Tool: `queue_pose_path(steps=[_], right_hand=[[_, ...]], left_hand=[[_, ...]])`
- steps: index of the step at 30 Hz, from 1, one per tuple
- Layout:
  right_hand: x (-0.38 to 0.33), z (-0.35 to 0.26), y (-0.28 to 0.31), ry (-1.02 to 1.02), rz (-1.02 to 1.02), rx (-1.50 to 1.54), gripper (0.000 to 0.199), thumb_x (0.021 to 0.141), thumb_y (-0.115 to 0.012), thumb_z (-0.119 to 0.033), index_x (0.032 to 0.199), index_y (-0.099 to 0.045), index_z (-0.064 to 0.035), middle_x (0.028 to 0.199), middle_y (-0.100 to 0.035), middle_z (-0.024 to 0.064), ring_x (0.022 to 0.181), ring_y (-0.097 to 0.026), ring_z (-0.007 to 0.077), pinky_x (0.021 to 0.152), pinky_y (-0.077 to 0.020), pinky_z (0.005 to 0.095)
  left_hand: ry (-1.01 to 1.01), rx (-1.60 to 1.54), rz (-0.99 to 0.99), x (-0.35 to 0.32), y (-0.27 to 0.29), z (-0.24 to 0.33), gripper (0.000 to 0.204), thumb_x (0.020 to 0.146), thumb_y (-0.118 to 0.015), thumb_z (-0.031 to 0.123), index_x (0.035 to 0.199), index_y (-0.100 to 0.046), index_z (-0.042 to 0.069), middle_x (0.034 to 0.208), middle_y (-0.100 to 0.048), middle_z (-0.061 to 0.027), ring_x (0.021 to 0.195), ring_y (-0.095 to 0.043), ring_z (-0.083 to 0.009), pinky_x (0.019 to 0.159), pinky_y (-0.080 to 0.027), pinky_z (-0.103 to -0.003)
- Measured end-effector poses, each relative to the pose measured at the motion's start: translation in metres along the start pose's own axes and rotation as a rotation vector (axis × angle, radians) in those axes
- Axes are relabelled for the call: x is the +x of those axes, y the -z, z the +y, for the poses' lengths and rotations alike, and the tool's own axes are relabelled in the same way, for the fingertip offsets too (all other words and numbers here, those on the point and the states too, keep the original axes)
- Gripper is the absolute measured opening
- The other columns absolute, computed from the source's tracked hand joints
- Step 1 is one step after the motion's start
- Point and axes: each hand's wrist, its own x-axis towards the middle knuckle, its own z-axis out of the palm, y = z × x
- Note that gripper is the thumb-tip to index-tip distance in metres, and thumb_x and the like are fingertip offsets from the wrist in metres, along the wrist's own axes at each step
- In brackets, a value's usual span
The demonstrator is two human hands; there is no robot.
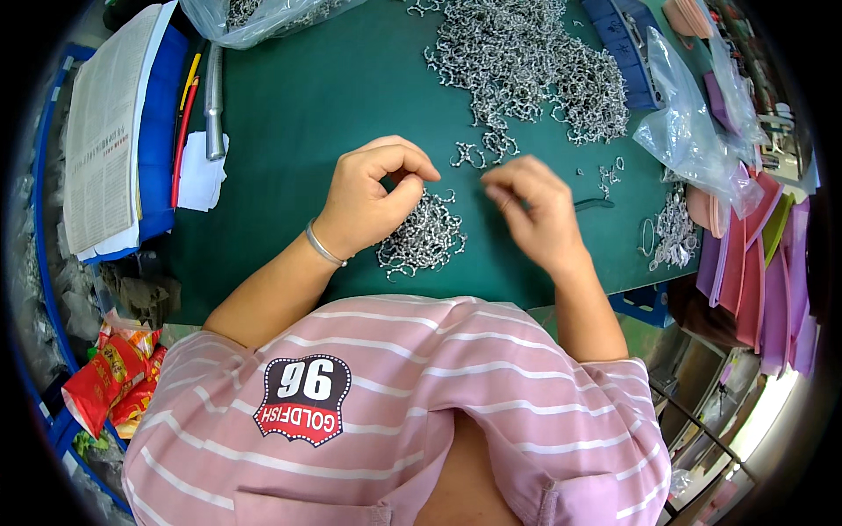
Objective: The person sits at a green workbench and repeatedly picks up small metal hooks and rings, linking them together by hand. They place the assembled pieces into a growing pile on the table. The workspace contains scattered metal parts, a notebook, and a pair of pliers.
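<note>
1. The person sits at a green table (289,131), both hands working over small silvery metal pieces. The left hand (373,197) has thumb and forefinger curled toward each other in a pinch, but whether a piece sits between the tips I cannot tell; it is too small to make out.

2. The right hand (535,210) has its fingers drawn together, tips pointed toward the left hand. It may be nipping one of the tiny parts, though nothing shows clearly.

3. A small heap of metal clips (421,238) lies just under and between the two hands, touching the left palm's edge. A far larger pile of the same clips (526,61) spreads across the far side of the table, well apart from the hands.

4. A few loose clips (478,156) lie between the two piles, near the right fingertips.

5. To my eye, this goes best with the pinch kept close above the small heap, one piece at a time, so nothing springs off into the loose scatter.

6. A clear plastic bag (693,140) slumps to the right, a stack of papers (105,131) to the left.
</note>
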Motion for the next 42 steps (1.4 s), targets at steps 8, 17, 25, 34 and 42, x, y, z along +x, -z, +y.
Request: queue_pose_path(steps=[8, 17, 25, 34, 42], right_hand=[[-0.021, -0.015, -0.018, -0.149, -0.141, 0.170, 0.011, 0.079, -0.069, -0.006, 0.086, -0.061, -0.0019, 0.079, -0.061, 0.0072, 0.070, -0.059, 0.0205, 0.061, -0.0471, 0.0297], [-0.022, -0.017, -0.015, -0.687, -0.198, 1.296, 0.010, 0.088, -0.063, -0.007, 0.093, -0.060, 0.0012, 0.079, -0.063, 0.0048, 0.064, -0.058, 0.0091, 0.054, -0.0463, 0.0207], [-0.024, -0.017, -0.019, -0.664, -0.212, 1.330, 0.010, 0.089, -0.061, -0.006, 0.095, -0.059, 0.0018, 0.080, -0.062, 0.0051, 0.066, -0.059, 0.0098, 0.055, -0.0473, 0.0212], [-0.030, -0.021, -0.027, -0.361, -0.052, 1.027, 0.008, 0.091, -0.057, -0.004, 0.097, -0.058, 0.0014, 0.084, -0.061, 0.0047, 0.070, -0.058, 0.0083, 0.060, -0.0483, 0.0206], [-0.026, -0.027, -0.026, -0.430, 0.087, 0.510, 0.011, 0.089, -0.054, 0.003, 0.098, -0.060, 0.0014, 0.087, -0.062, 0.0096, 0.076, -0.062, 0.0162, 0.066, -0.0502, 0.0277]], left_hand=[[-0.037, 0.069, -0.055, 0.000, -0.003, 0.004, 0.013, 0.075, -0.058, -0.008, 0.083, -0.065, 0.000, 0.088, -0.063, -0.0074, 0.074, -0.059, -0.0117, 0.065, -0.048, -0.023], [-0.230, 0.042, -0.254, 0.000, -0.008, 0.009, 0.026, 0.070, -0.071, -0.004, 0.095, -0.067, 0.002, 0.089, -0.063, -0.0079, 0.076, -0.060, -0.0154, 0.064, -0.048, -0.025], [-0.201, -0.012, -0.276, -0.002, -0.008, 0.010, 0.026, 0.071, -0.072, -0.004, 0.096, -0.065, 0.000, 0.089, -0.063, -0.0097, 0.075, -0.062, -0.0162, 0.065, -0.050, -0.026], [-0.196, -0.033, -0.282, -0.002, -0.007, 0.012, 0.026, 0.073, -0.071, -0.001, 0.098, -0.063, -0.001, 0.089, -0.063, -0.0096, 0.075, -0.063, -0.0149, 0.067, -0.052, -0.025], [-0.245, 0.015, -0.214, 0.001, -0.002, 0.007, 0.012, 0.070, -0.065, -0.005, 0.080, -0.062, 0.001, 0.081, -0.063, -0.0083, 0.072, -0.062, -0.0149, 0.063, -0.049, -0.026]])
